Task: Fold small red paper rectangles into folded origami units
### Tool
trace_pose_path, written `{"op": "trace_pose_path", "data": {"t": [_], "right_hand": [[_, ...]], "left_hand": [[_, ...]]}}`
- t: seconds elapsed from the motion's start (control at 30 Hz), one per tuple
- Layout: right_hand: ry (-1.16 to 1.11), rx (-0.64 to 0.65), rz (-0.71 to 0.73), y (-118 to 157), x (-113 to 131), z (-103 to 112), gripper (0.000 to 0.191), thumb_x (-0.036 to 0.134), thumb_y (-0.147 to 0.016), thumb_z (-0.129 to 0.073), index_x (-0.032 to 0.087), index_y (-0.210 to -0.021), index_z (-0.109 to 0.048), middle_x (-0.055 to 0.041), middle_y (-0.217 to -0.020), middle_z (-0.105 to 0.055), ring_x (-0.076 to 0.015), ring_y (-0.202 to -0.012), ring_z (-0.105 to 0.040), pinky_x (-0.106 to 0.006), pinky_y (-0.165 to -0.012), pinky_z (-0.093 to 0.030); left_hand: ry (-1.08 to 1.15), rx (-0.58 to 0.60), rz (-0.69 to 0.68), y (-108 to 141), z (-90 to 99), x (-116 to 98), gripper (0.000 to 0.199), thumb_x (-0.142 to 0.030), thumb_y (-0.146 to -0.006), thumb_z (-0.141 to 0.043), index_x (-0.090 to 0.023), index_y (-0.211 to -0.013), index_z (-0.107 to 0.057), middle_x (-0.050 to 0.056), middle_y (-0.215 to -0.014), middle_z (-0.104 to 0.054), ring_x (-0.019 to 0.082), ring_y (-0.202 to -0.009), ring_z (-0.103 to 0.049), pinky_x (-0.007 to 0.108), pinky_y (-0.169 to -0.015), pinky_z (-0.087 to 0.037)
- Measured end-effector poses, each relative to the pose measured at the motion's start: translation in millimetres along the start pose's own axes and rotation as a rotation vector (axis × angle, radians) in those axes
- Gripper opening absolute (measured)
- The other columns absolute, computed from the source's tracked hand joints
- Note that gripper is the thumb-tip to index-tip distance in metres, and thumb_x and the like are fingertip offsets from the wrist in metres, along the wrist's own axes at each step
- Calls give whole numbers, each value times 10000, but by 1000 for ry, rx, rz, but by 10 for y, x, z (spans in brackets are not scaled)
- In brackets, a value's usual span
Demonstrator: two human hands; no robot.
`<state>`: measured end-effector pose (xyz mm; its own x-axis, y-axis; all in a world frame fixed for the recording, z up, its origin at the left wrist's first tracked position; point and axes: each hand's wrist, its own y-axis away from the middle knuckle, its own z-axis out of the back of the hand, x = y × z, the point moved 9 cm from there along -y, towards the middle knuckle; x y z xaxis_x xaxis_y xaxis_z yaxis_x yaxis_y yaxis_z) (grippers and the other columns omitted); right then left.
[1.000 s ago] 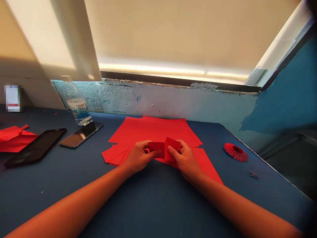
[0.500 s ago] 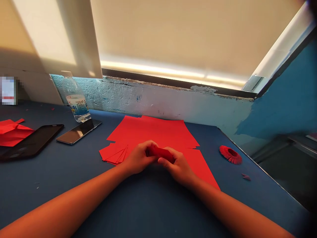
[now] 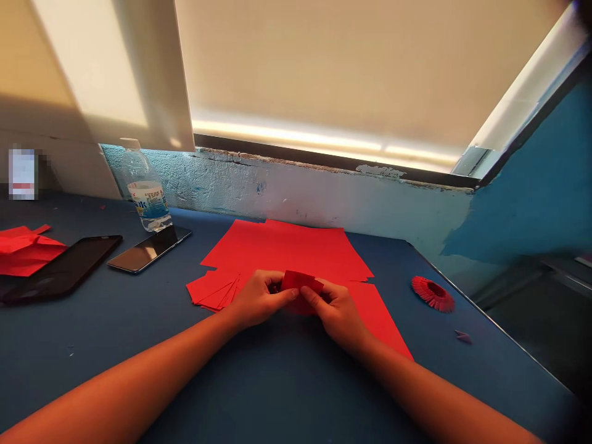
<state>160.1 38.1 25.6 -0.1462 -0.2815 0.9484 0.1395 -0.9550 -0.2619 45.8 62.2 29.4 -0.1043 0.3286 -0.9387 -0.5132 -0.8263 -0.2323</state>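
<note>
A small piece of red paper (image 3: 300,281) is pinched between my two hands, above the near edge of the red sheets. My left hand (image 3: 263,297) grips its left side, thumb on the near face. On the right side, my right hand (image 3: 337,308) presses its thumb against the paper, with the other fingers behind it. Larger red paper sheets (image 3: 287,246) lie flat on the table just beyond my hands. Beside my left hand rests a fanned stack of small red paper pieces (image 3: 213,292).
A ring of folded red paper (image 3: 433,294) and a small folded piece (image 3: 463,337) lie at right near the table edge. Toward the left are a water bottle (image 3: 150,197), a phone (image 3: 150,249), a black phone case (image 3: 69,268) and crumpled red paper (image 3: 30,250).
The red paper was bent and rounded between my hands; now it shows a flatter, upright face. Both thumbs have shifted onto its near side. The view has tilted slightly.
</note>
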Motion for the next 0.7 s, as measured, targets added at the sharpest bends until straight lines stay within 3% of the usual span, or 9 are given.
{"op": "trace_pose_path", "data": {"t": [0.2, 0.43, 0.6, 0.7], "right_hand": [[1, 3, -32, -20, -95, 21, 230, 345, -838, -525, 207, -942, -677, -43, -854, -674, -208, -778, -617, -317, -674, -479], [-39, -19, 9, -31, -68, 38, 201, 266, -820, -533, 216, -988, -631, -41, -887, -673, -215, -837, -625, -325, -718, -491], [-65, -85, 16, -42, -88, 93, 301, 302, -801, -567, 218, -1087, -529, -47, -916, -668, -199, -852, -627, -321, -742, -484], [-62, -121, 25, -49, -110, 135, 322, 364, -817, -544, 210, -1096, -498, -53, -935, -644, -180, -829, -613, -304, -715, -480]], "left_hand": [[-37, -56, 53, -28, 70, 118, 306, -430, -719, -646, -127, -751, -661, 64, -733, -672, 194, -694, -618, 266, -600, -462], [-59, -103, 69, -15, 93, 133, 290, -417, -672, -690, -140, -748, -650, 58, -745, -676, 193, -700, -623, 270, -617, -468], [-76, -139, 59, -26, 141, 29, 272, -410, -662, -692, -156, -742, -633, 39, -716, -652, 186, -685, -607, 270, -595, -466], [-42, -123, 75, -40, 307, -157, 266, -384, -665, -699, -150, -752, -605, 24, -712, -633, 168, -675, -599, 257, -589, -461]]}}
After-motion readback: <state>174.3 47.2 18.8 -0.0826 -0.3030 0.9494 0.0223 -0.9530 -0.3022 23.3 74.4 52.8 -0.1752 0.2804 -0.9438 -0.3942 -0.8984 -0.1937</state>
